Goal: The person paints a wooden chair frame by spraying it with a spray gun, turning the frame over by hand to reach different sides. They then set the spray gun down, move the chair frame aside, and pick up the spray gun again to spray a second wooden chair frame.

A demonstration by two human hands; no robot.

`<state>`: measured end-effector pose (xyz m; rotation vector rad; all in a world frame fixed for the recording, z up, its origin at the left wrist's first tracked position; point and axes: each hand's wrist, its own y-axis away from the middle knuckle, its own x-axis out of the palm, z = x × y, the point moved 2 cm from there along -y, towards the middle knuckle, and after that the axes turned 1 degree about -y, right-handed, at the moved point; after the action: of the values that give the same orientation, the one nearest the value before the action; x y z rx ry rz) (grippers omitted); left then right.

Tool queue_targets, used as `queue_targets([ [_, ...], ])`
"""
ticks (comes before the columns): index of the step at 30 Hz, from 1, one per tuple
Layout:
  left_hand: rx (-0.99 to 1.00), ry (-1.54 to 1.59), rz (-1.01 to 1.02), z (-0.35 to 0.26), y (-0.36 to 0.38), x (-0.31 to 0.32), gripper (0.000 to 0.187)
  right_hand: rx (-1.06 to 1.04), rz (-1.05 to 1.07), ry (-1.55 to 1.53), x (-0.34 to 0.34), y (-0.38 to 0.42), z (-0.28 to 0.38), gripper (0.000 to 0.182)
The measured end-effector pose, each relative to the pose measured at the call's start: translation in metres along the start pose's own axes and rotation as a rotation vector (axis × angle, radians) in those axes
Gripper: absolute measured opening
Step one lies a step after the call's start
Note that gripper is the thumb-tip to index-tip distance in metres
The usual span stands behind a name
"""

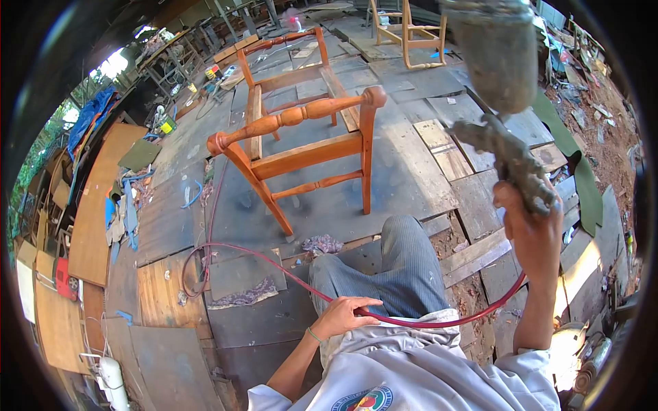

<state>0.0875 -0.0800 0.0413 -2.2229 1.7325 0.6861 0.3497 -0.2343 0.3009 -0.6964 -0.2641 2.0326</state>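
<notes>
My right hand is raised and wrapped round a paint spray gun with a grey cup on top. At my waist, my left hand is closed round a red air hose. The hose runs up toward my right forearm and, on the other side, away across the floor to the left. In front of me stands a reddish-brown wooden chair frame with turned rails and no seat panel. Neither hand touches the frame.
Flat boards cover the ground unevenly. A second, paler chair frame stands at the back right. Crumpled cloth lies near my knees. Wooden panels lie at the left, and a green cloth strip is on the right.
</notes>
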Motion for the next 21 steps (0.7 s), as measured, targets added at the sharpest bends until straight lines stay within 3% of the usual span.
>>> queue_targets([
  [4, -0.016, 0.012, 0.010, 0.008, 0.007, 0.006, 0.050, 0.043, 0.004, 0.064, -0.004, 0.012, -0.013, 0.031],
  [9, -0.008, -0.073, 0.008, 0.016, 0.015, 0.009, 0.052, 0.104, 0.160, -0.134, 0.024, 0.019, 0.007, 0.034],
  [13, -0.071, -0.057, 0.041, 0.016, 0.023, 0.011, 0.053, -0.144, 0.264, -0.092, 0.052, 0.016, 0.034, 0.038],
  [21, -0.120, -0.020, 0.021, 0.024, 0.039, 0.022, 0.054, -0.278, 0.477, -0.206, 0.103, 0.015, 0.062, 0.046],
])
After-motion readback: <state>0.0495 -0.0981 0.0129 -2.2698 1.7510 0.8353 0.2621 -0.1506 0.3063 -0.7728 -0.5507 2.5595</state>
